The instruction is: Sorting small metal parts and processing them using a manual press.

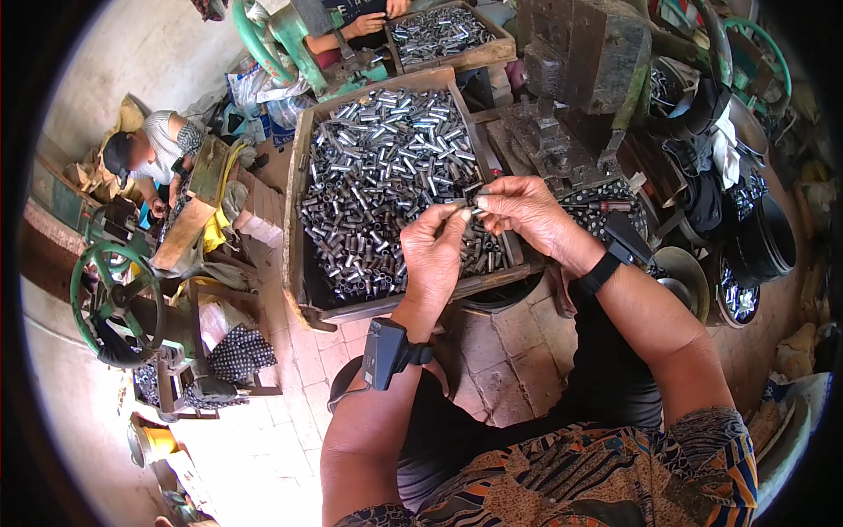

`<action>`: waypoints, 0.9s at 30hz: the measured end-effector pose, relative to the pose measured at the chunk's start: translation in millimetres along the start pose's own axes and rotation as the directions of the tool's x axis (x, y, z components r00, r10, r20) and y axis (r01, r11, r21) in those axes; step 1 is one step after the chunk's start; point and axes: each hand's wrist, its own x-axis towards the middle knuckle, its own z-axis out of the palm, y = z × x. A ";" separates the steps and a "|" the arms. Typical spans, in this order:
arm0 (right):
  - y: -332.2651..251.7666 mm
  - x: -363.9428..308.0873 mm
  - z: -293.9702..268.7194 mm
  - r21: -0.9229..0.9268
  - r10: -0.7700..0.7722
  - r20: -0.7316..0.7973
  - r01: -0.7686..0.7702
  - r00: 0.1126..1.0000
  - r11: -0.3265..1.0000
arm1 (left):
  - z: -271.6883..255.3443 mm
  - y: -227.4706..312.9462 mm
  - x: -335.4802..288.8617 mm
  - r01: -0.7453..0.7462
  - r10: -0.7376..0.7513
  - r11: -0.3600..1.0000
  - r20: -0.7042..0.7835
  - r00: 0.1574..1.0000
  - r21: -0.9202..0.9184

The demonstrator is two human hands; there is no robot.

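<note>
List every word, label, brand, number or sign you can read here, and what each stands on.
None can be read clearly enough to quote.
Black device strapped near the left wrist: faint pale marks, too small to read.
Dark shirt at the top edge: pale lettering, cut off and too small to read.

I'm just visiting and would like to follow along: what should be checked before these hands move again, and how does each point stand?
1. Left hand and right hand above the wooden tray: ok.
2. Fingertips closed on a small metal piece: ok.
3. Piece's full shape visible: not ok, fingers cover much of it.
4. Metal tubes within reach: ok, heaped beneath the hands.
5. Tray's support: cannot tell, mostly hidden.
</note>
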 end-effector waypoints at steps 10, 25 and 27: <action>-1.8 0.9 -0.5 -0.008 -0.012 0.018 0.012 1.000 1.000 | 0.6 0.8 0.2 0.001 -0.001 1.000 -0.012 1.000 -0.017; -12.2 -4.5 4.4 -0.004 -0.092 0.009 0.092 0.996 0.996 | -2.7 17.3 -0.7 0.165 -0.174 0.952 -0.012 0.985 -0.256; -12.2 -5.7 4.1 0.019 -0.095 0.009 0.095 0.995 0.995 | -3.8 20.2 -1.6 0.169 -0.174 0.955 0.001 0.985 -0.244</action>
